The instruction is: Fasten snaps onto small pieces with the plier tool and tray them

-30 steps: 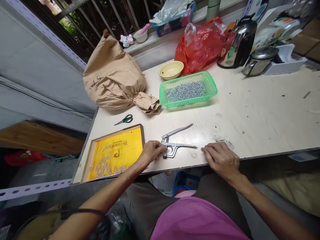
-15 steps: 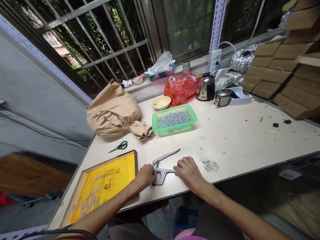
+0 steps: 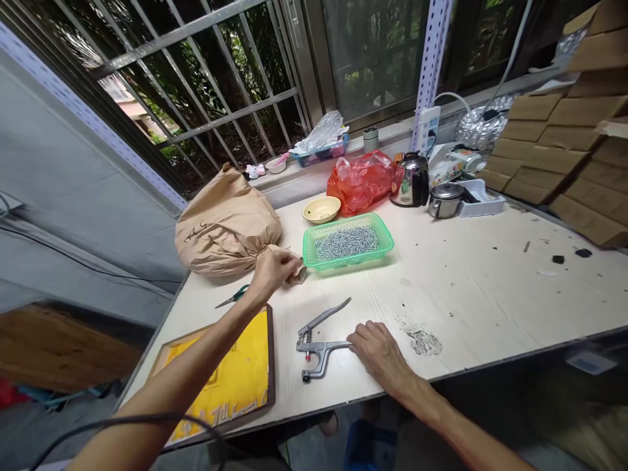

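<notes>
A pair of grey metal snap-fastener pliers (image 3: 321,348) lies on the table with its handles spread and a red-tipped pin at its jaw. My right hand (image 3: 377,350) rests on the table, fingers closed on the end of the lower handle. My left hand (image 3: 275,267) is raised over the neck of the brown paper sack, just left of the green basket (image 3: 387,247). Its fingers are bent and pressed together; whether anything is between them is hidden. The basket holds a heap of small silvery metal pieces (image 3: 348,242).
At the left lie a yellow tray (image 3: 245,366) with small pale sticks, partly behind my left arm, and green-handled scissors (image 3: 231,297). Behind stand the paper sack (image 3: 226,226), a cream bowl (image 3: 321,210), a red plastic bag (image 3: 360,186), a kettle (image 3: 411,180) and a metal pot (image 3: 445,201).
My left hand has left the pliers' jaw and moved up and away, beside the green basket. My right hand stays on the pliers' handle. The view has shifted slightly.
</notes>
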The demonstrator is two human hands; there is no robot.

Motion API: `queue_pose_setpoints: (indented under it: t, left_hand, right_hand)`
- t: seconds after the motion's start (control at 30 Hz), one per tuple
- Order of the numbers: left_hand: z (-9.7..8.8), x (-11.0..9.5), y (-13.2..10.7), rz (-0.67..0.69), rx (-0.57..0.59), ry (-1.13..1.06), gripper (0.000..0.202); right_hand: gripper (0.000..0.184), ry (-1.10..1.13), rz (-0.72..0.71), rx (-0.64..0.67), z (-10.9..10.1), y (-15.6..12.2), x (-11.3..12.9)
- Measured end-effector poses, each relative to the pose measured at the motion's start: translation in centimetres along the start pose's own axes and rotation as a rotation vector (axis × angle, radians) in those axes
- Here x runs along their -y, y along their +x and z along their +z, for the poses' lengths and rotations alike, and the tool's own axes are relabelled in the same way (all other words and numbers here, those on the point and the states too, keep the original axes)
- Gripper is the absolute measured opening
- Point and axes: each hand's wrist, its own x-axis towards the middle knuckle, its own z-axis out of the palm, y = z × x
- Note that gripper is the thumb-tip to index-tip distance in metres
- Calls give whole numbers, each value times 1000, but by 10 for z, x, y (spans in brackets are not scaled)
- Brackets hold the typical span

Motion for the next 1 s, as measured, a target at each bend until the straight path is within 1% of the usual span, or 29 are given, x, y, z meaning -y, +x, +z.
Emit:
queue_pose_setpoints:
  t: [0.03, 0.07, 0.1, 0.17, 0.23, 0.33, 0.43, 0.5, 0.53, 0.57, 0.63, 0.73, 0.8, 0.83, 0.9, 1.0]
  left_hand:
    - [1, -5, 10, 19, -63, -70, 22]
    - [2, -7, 18, 23, -99, -147, 24]
    - [4, -6, 23, 16, -112, -226, 26]
    - [8, 2, 26, -10, -110, -369, 28]
    - [8, 18, 19, -41, -126, -477, 27]
    - [-1, 46, 1, -153, -148, -624, 22]
    - [-11, 71, -17, -277, -141, -645, 17]
    - [-10, 84, -26, -314, -119, -569, 18]
    - [-7, 88, -29, -321, -95, -516, 19]
    - [-1, 91, -31, -317, -71, -453, 20]
    - [16, 94, -32, -259, -25, -301, 20]
    - [47, 87, -22, -62, 35, -51, 21]
    - [65, 80, -11, 72, 55, 137, 22]
    - [72, 76, -4, 114, 53, 233, 24]
    - [84, 72, 6, 136, 47, 384, 25]
    - [95, 74, 12, 113, 72, 452, 23]
  right_hand:
    - [11, 5, 1, -5, 0, 0, 0]
    - [11, 8, 1, -10, 1, 0, 0]
    - [10, 11, -1, -11, 1, 0, 0]
    - [10, 14, -6, -6, 0, -1, 0]
    - [10, 12, -16, 9, -2, -1, -1]
    - [9, -1, -25, 42, -5, -3, -1]
    - [11, -20, -30, 79, -7, -4, -1]
    - [13, -32, -36, 90, -8, -4, -1]
    - [14, -38, -39, 89, -9, -4, -1]
    - [14, -43, -41, 87, -9, -4, 0]
    - [14, -49, -43, 82, -9, -4, 1]
    - [13, -45, -44, 81, -8, -4, 1]
    - [13, -41, -42, 75, -7, -4, 1]
    - [14, -39, -41, 72, -6, -4, 1]
    - [15, -31, -38, 68, -5, -5, 0]
    - [14, -15, -39, 72, -3, -5, -1]
